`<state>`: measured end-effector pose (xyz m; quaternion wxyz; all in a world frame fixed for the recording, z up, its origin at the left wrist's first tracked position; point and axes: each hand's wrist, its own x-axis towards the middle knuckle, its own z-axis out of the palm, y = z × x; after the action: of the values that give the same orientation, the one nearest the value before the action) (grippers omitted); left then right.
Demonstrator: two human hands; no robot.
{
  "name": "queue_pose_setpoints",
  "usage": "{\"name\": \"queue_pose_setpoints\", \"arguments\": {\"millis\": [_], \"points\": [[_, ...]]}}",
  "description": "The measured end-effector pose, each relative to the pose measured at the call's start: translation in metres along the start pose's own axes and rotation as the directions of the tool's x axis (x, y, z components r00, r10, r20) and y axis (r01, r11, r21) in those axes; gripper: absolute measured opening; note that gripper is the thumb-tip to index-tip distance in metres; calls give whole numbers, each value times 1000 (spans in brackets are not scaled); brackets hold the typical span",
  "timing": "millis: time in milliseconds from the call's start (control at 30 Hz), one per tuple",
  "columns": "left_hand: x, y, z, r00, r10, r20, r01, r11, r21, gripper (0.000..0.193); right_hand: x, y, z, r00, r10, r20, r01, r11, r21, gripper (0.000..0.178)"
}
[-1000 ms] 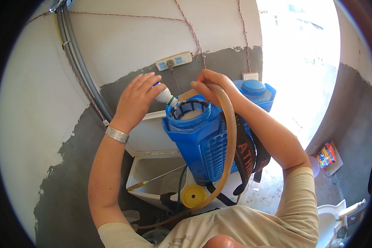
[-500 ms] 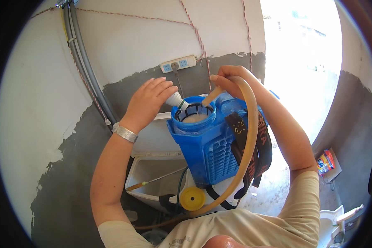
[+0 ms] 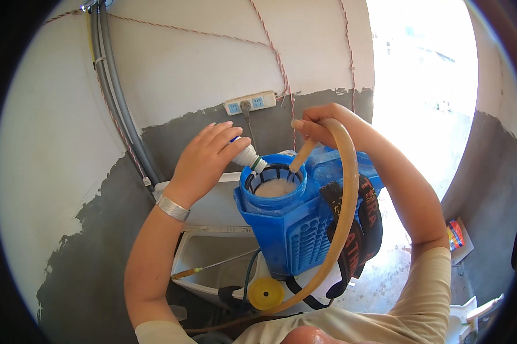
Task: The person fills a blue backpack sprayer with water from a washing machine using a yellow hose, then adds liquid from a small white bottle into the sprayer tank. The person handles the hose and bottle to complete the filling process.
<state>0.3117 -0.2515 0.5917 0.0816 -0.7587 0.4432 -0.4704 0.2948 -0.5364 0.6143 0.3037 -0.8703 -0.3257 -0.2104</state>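
A blue backpack sprayer tank (image 3: 258, 223) stands upright with its round mouth uncovered. A black strainer (image 3: 253, 182) lines that mouth, and cloudy, whitish liquid (image 3: 276, 188) shows inside. My left hand (image 3: 208, 153) is closed around a small white bottle (image 3: 249, 156) with a green ring at its neck, tilted with its mouth at the opening's left rim. My right hand (image 3: 325, 121) grips a tan hose (image 3: 348, 195) near its end. The hose end points down into the opening from the far right side, and a little water appears to run from it.
Below the tank lies a yellow round lid (image 3: 266, 293). A white container (image 3: 212, 246) holds a thin rod with a yellow handle (image 3: 188, 273). Black straps (image 3: 350, 258) hang off the tank's right. A power strip (image 3: 250, 103) is on the wall; a bright doorway opens right.
The whole view has shifted, so the scene sits lower in the picture. The hose end has dipped slightly closer to the tank's mouth. Both hands keep their holds.
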Motion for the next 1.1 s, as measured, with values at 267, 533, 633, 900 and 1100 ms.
{"name": "queue_pose_setpoints", "arguments": {"millis": [267,533,633,900,1100], "points": [[-7,2,11,998,-39,-52,39,999,7,43,20,4,-4,996,-89,21,90,996,-3,42],[-8,-1,27,999,1,-40,-2,1000,-22,41,32,16,-8,966,-193,174,190,981,32,38],[-5,-2,23,1000,-5,-21,4,999,-34,42,32,13,-7,951,-178,253,167,984,64,38],[-8,4,23,995,-101,26,104,983,-154,47,14,6,11,979,-194,-61,199,976,94,34],[-9,5,4,957,-201,211,260,915,-308,50,-25,-6,16,953,-12,-302,60,987,152,30]]}}
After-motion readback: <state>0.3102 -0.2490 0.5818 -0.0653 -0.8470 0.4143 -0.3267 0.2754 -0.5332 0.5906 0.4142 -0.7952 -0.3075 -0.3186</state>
